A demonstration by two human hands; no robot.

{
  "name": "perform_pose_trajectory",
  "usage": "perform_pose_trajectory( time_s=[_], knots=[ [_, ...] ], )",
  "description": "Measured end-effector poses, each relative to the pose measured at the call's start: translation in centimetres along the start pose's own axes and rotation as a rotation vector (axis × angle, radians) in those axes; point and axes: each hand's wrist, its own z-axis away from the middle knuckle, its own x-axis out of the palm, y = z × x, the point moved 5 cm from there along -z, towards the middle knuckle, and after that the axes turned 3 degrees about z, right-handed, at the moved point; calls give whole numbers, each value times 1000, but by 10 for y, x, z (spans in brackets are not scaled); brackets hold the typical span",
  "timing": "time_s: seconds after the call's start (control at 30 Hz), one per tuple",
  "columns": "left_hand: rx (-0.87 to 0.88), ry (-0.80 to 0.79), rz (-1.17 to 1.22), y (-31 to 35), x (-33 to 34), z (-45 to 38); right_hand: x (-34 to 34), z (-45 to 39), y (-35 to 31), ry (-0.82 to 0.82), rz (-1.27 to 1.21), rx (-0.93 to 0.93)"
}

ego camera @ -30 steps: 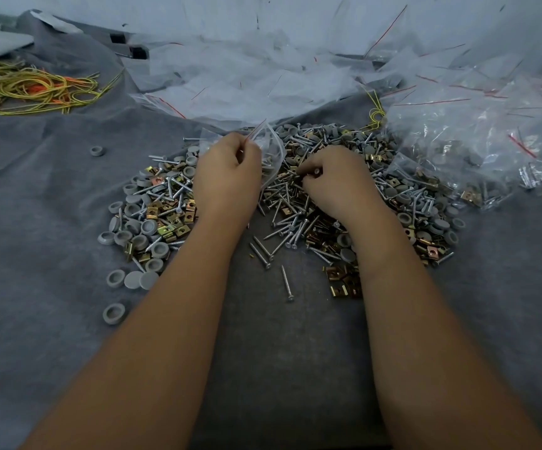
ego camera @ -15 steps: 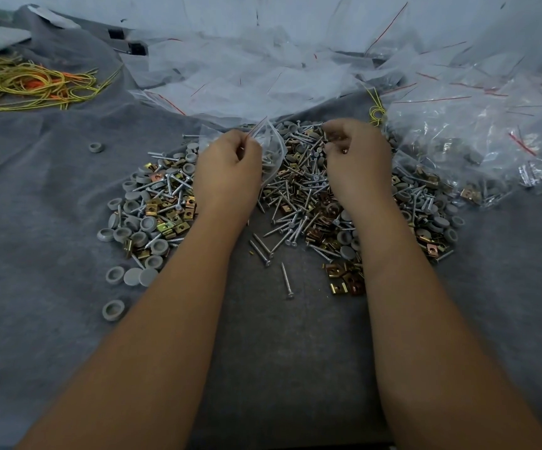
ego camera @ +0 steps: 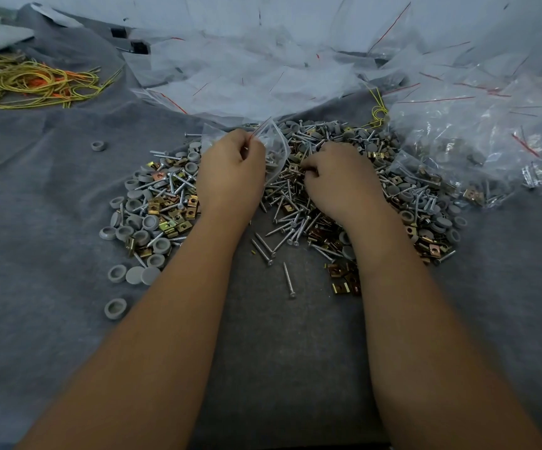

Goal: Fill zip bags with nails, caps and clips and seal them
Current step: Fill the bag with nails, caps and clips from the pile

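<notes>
Left hand (ego camera: 230, 172) curled, pinching the rim of a small clear zip bag (ego camera: 274, 147) between thumb and fingers – bag held upright over the far middle of the heap, mouth spread toward the right, a few pale pieces dimly visible through the plastic. Right hand (ego camera: 341, 178) just beside it, knuckles up, fingers bent down into the heap of nails, caps and clips (ego camera: 292, 203), fingertips pinched together at the left edge of the hand; whatever sits between them too small to make out.

Heap spread across a grey cloth (ego camera: 52, 222), reaching from left of the left wrist to right of the right wrist. Grey round caps (ego camera: 139, 228) thick on the left side, some dome up, some hollow up, a few strays nearer the camera and one cap (ego camera: 98, 145) lying well apart to the far left. Silver nails (ego camera: 289, 280) scattered between the forearms, one alone nearest the camera. Brass-coloured clips (ego camera: 344, 280) in a small cluster just beside the right forearm, more mixed through the heap.

Beyond the heap, a drift of empty zip bags (ego camera: 246, 76) with red seal lines. To the right, filled bags (ego camera: 477, 151) piled – hardware visible inside. Far left, a tangle of yellow and orange ties (ego camera: 36, 82) on the cloth
</notes>
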Motion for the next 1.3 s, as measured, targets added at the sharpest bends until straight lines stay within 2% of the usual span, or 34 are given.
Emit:
perform_pose_trajectory(
  time_s=[0.33,0.43,0.57,0.67,0.77,0.83,0.97,1.13,1.23,1.3],
  knots=[
    [-3,-3,-11,-1,1,0,-6,2,-1,31,-137,-20],
    [-2,-7,-12,-2,1,0,-10,4,0,103,-327,41],
    [0,-2,-35,-2,1,-1,-23,8,2,280,-622,101],
    [3,-12,-49,-1,1,0,-30,8,0,377,-788,101],
    [19,-21,-57,0,2,1,-34,7,-8,408,-922,44],
    [32,-19,-30,1,2,1,-32,8,-15,392,-890,-19],
    [35,-7,30,1,1,1,-24,7,-22,349,-602,-87],
    [32,-16,109,2,-1,3,-21,7,-18,252,-635,-110],
    [0,-68,405,10,0,5,-17,5,-20,193,-473,-159],
    [-62,-18,613,12,-4,1,-18,4,-17,221,-551,-99]
  ],
)
